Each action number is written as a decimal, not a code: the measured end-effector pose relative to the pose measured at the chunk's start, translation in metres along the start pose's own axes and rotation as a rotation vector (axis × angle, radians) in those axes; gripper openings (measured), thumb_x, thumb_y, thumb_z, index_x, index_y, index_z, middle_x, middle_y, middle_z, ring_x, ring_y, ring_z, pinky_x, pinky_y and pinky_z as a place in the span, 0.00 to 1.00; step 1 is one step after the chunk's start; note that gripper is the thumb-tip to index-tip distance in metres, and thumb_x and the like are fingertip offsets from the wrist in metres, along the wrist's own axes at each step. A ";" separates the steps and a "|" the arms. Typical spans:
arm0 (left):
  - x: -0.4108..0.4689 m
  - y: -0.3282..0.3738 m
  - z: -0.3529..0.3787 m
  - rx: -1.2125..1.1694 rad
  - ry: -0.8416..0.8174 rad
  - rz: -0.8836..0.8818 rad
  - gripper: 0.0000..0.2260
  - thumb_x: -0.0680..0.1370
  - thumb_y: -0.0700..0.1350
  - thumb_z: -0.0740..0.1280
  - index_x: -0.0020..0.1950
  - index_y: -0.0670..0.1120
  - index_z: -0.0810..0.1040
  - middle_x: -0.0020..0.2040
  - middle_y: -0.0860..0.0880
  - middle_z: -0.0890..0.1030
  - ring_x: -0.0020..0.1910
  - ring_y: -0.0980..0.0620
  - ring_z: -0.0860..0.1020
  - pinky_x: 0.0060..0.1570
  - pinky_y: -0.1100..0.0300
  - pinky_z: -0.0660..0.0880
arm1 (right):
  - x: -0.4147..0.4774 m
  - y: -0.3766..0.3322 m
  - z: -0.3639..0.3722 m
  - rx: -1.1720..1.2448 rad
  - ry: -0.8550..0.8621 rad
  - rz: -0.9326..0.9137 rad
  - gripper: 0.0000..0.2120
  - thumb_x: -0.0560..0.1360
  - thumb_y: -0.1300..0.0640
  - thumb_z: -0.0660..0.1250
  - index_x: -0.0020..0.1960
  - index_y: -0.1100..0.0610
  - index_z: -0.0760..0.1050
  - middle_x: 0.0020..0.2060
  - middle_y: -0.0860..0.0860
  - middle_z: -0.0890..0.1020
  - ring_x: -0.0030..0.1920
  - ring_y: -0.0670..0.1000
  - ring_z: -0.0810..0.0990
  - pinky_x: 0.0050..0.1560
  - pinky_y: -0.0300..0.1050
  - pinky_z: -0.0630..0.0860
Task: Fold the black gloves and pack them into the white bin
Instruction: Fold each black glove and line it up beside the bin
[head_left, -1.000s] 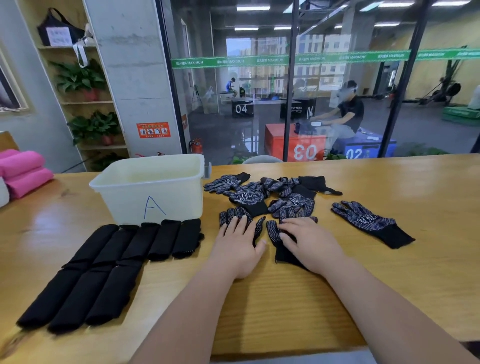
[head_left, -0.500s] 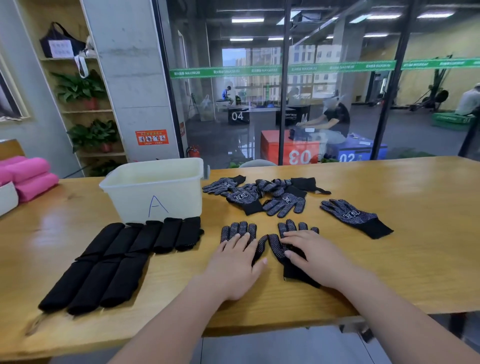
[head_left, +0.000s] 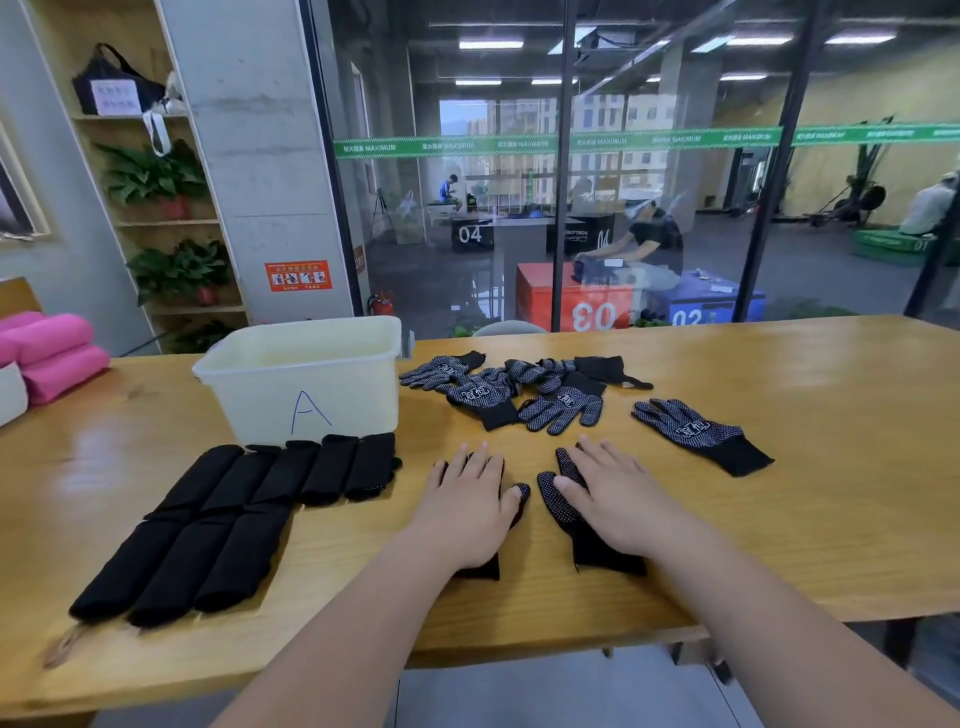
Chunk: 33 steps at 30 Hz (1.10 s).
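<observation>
Two black dotted gloves lie flat side by side near the table's front edge. My left hand (head_left: 470, 506) presses flat on the left glove (head_left: 519, 496), covering most of it. My right hand (head_left: 615, 496) lies flat on the right glove (head_left: 563, 506), whose cuff shows below my wrist. The white bin (head_left: 306, 384), marked "A", stands behind and to the left. A loose pile of black gloves (head_left: 524, 389) sits beyond my hands, and a single glove (head_left: 698, 434) lies to the right. Several folded gloves (head_left: 234, 506) lie in rows in front of the bin.
The wooden table (head_left: 805, 493) runs wide to the right. Pink rolled cloths (head_left: 52, 353) sit at the far left edge. A glass wall stands behind the table, with people beyond it.
Both hands slid toward me along the two gloves, drawing them nearer the front edge and flattening them. The view shifted back a little.
</observation>
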<state>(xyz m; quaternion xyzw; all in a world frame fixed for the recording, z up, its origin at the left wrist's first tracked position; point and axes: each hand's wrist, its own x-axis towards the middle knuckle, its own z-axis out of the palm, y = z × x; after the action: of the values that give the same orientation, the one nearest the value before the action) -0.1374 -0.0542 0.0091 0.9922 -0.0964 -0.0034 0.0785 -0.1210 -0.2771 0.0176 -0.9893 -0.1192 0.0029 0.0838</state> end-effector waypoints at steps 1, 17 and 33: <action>0.004 0.000 0.001 0.007 -0.001 -0.019 0.31 0.87 0.63 0.44 0.88 0.50 0.48 0.88 0.50 0.44 0.86 0.47 0.41 0.84 0.43 0.43 | 0.003 -0.004 0.002 0.007 0.009 0.029 0.36 0.85 0.33 0.44 0.86 0.50 0.48 0.85 0.49 0.45 0.85 0.53 0.42 0.84 0.58 0.47; 0.030 -0.010 0.013 0.046 -0.003 -0.131 0.35 0.84 0.68 0.43 0.88 0.52 0.43 0.87 0.49 0.42 0.86 0.45 0.40 0.83 0.42 0.41 | 0.027 -0.010 0.020 -0.049 -0.010 0.114 0.43 0.78 0.23 0.38 0.86 0.44 0.42 0.85 0.48 0.43 0.85 0.54 0.40 0.83 0.63 0.42; 0.000 -0.003 0.013 -0.011 0.042 -0.130 0.31 0.85 0.66 0.44 0.87 0.57 0.49 0.88 0.49 0.46 0.86 0.45 0.41 0.83 0.41 0.41 | -0.006 -0.015 0.013 0.058 0.086 0.060 0.34 0.84 0.32 0.44 0.86 0.45 0.50 0.86 0.45 0.47 0.85 0.52 0.43 0.84 0.58 0.44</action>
<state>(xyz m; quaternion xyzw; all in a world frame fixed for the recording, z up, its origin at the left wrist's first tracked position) -0.1370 -0.0533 -0.0044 0.9958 -0.0301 0.0118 0.0854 -0.1311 -0.2621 0.0075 -0.9888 -0.0855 -0.0338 0.1174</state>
